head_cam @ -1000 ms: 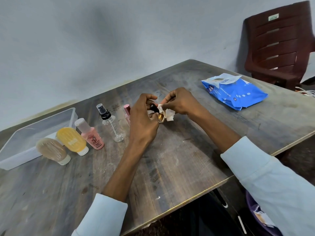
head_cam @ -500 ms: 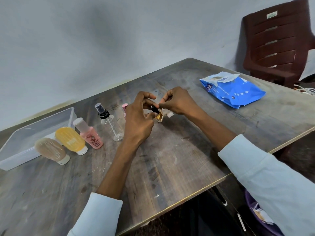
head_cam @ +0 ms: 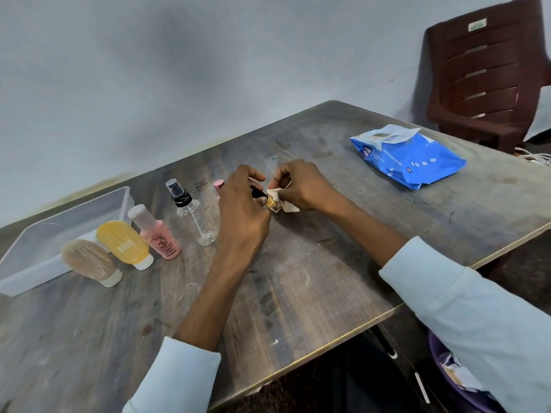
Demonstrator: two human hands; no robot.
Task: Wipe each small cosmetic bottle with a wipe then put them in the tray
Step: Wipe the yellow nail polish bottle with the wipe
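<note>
Tray (head_cam: 35, 272) of clear plastic sits at the far left of the wooden table (head_cam: 313, 293), with nothing visible inside it. Just in front of its near wall two squat tubes stand on their white caps, a beige tube (head_cam: 89, 260) and a yellow tube (head_cam: 123, 242), close beside each other. Next comes a pink bottle (head_cam: 158, 234) with a white cap, leaning in this wide view, then a clear spray bottle (head_cam: 193, 214) with a black pump, standing upright. A pink-capped item (head_cam: 218, 186) peeks out behind the left hand; most of it is hidden. The left hand (head_cam: 241, 213) has its fingers curled round a small gold bottle (head_cam: 272, 204) with a black cap, held tilted just above the table near its middle. The right hand (head_cam: 301, 186) pinches a white wipe (head_cam: 284, 201) between thumb and fingers, and the wipe lies against the bottle's gold body. Both forearms are bare up to pale blue sleeves. Well apart to the right, a blue pack of wipes (head_cam: 408, 159) lies flat on the table, its flap lifted. A dark brown plastic chair (head_cam: 486, 73) stands behind the table's far right corner.
</note>
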